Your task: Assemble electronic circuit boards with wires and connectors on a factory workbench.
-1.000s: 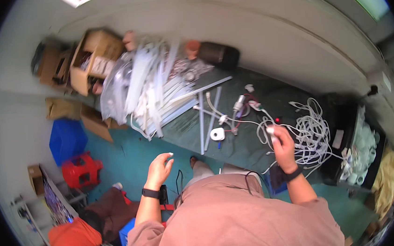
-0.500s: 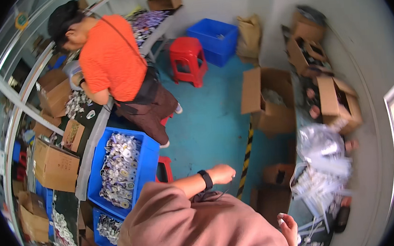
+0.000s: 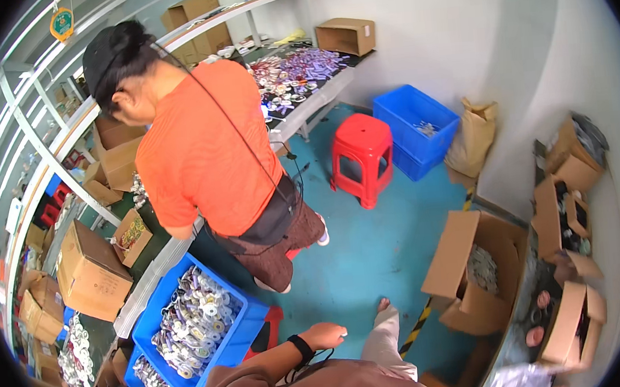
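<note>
And the left hand (image 3: 324, 336), loosely curled, can't tell if gripping, hangs right of the blue bin (image 3: 247, 318); right hand unseen.

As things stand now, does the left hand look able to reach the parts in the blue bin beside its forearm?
Probably yes: the left hand is just right of the blue bin, whose open top leaves the parts uncovered. Nothing seems to block a swing left.

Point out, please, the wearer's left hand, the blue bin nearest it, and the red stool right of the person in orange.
Left hand (image 3: 324, 336): head view, back of the hand.
Blue bin (image 3: 250, 315): head view, right-hand wall.
Red stool (image 3: 362, 133): head view, seat.
</note>
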The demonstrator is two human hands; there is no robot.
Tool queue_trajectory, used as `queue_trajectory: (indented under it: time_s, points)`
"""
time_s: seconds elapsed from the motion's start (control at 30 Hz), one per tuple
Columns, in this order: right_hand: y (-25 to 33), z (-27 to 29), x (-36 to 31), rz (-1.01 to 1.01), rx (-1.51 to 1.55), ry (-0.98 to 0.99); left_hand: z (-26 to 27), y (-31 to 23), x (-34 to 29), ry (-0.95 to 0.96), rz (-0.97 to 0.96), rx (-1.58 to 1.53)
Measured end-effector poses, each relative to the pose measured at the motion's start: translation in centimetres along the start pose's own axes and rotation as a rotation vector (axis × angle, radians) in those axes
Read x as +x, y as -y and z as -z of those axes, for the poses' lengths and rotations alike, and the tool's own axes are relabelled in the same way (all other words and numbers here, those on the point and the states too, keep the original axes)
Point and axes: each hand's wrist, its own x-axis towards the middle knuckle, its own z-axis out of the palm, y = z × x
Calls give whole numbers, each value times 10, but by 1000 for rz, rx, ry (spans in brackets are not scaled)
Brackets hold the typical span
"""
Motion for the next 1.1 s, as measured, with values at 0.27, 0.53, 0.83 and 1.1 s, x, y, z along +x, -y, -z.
queue_trajectory:
  time_s: [0.27, 0.53, 0.83, 1.1]
  points:
    - [-145, 180, 265, -17, -216, 3, 161, -1, 150, -141, 208, 128]
    - [4, 429, 636, 131, 318, -181, 350, 3, 225, -394, 157, -79]
    - [257, 569, 948, 673, 349, -9, 516, 113, 344, -644, 42, -127]
    - [412, 641, 1133, 965, 163, 98, 586, 169, 343, -690, 260, -186]
